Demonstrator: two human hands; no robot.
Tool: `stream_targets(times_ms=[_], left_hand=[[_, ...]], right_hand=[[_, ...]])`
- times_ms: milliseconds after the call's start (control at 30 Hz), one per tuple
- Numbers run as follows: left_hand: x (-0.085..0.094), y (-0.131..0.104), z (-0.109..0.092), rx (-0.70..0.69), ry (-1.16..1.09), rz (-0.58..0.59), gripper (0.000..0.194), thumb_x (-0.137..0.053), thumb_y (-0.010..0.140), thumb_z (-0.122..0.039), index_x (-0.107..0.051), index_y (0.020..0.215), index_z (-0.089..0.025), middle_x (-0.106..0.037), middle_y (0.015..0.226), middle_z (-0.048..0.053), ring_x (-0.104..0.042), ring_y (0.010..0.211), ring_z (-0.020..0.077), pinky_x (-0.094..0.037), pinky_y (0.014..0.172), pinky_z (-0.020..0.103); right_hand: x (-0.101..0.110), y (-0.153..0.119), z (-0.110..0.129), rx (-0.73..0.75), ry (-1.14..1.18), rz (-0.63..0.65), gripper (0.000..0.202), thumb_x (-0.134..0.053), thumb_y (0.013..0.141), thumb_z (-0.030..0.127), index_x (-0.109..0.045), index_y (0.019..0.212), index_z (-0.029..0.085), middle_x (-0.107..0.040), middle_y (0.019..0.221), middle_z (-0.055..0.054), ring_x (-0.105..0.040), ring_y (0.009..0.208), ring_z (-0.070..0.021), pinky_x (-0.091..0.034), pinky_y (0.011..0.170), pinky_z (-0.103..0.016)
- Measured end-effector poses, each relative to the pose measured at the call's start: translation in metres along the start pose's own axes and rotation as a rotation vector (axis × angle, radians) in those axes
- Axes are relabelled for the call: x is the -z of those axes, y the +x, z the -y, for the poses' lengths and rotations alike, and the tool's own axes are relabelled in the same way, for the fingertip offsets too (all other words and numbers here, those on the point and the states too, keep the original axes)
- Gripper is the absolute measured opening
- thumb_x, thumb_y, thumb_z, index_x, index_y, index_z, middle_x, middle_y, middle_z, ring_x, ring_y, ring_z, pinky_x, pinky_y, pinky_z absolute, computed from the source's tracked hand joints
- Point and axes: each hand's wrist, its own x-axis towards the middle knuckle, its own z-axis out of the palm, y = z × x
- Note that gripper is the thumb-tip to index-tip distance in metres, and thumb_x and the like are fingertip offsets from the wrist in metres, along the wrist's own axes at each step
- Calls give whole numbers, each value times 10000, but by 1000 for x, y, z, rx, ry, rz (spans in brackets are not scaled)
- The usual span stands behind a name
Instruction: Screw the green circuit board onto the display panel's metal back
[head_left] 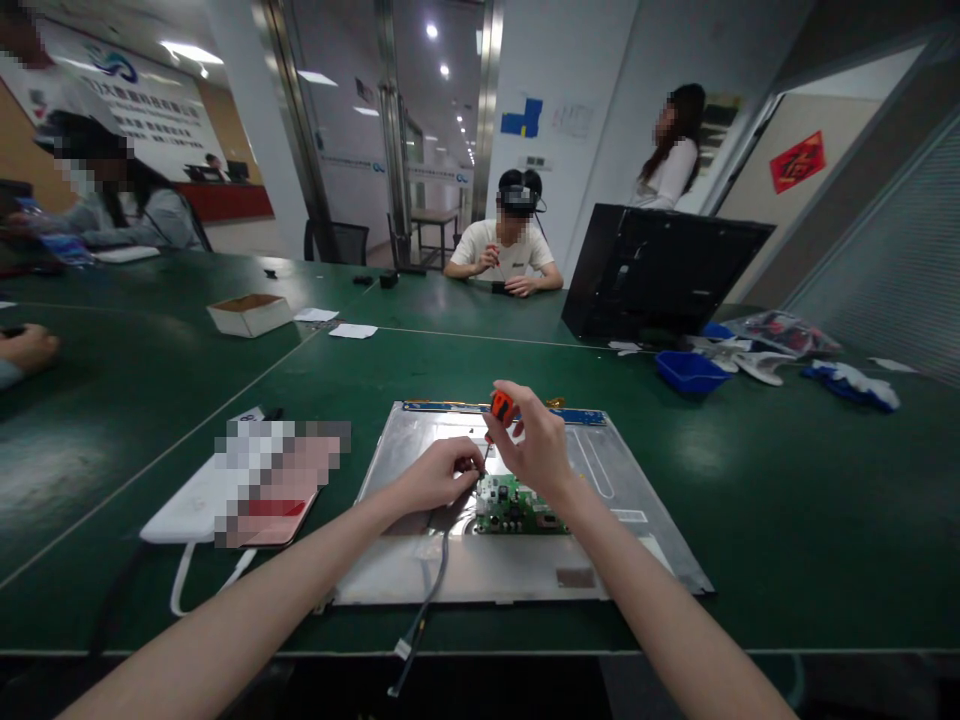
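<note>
In my right hand (536, 440) is a screwdriver with an orange and black handle (502, 405); its thin shaft points down at the upper left corner of a green circuit board (517, 505). My left hand (442, 472) is closed in a pinch beside the screwdriver's tip, and what its fingers hold, if anything, is hidden. The board lies on the silver metal back of a flat display panel (637, 535), which has a blue strip along its far edge. From under my left hand a dark cable (433, 585) runs past the panel's near edge, its plug end hanging over the table's edge.
Left of the panel lie a white power bank (187, 500) and a pink phone (289, 500) with a white cable. Farther off are an open box (251, 314), paper slips, a black monitor housing (660, 270), a blue tray (690, 372) and gloves (851, 385). Other people sit around the green table.
</note>
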Motion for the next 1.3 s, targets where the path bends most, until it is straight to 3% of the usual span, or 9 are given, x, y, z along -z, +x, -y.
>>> stream_targets(times_ms=[200, 533, 867, 1167, 1300], left_hand=[[0, 0, 0, -14, 4, -1, 156, -530, 751, -55, -647, 786, -151, -634, 751, 14, -558, 689, 148, -428, 651, 246], [-2, 3, 8, -5, 39, 18, 170, -534, 777, -98, -678, 853, -150, -671, 819, 39, -585, 761, 179, -448, 699, 268], [-1, 2, 7, -16, 38, 29, 174, -529, 781, -94, -670, 867, -149, -658, 818, 33, -573, 748, 167, -446, 717, 270], [-1, 2, 7, -12, 23, 30, 205, -522, 764, -90, -676, 883, -155, -652, 802, 27, -562, 729, 162, -441, 705, 273], [-1, 2, 7, -6, 20, 34, 212, -518, 772, -99, -682, 895, -156, -657, 805, 27, -563, 727, 159, -441, 701, 270]], right_hand=[[-1, -12, -1, -97, 98, 38, 422, -478, 977, 217, -351, 1378, 242, -667, 1119, -101, -631, 672, -127, -506, 581, -254], [-4, -13, 1, -24, 97, -36, 416, -602, 920, 278, -436, 1302, 271, -572, 938, -15, -535, 619, -102, -443, 491, -212], [-1, -13, 1, -54, 117, -23, 451, -575, 907, 231, -429, 1334, 244, -650, 848, 10, -564, 582, -89, -453, 510, -211], [1, -13, 0, -55, 89, -9, 453, -574, 905, 238, -403, 1325, 252, -638, 807, 21, -560, 560, -92, -450, 499, -209], [-1, -15, 1, -79, 127, -16, 551, -564, 886, 224, -314, 1377, 242, -613, 801, 27, -552, 544, -93, -435, 479, -202]])
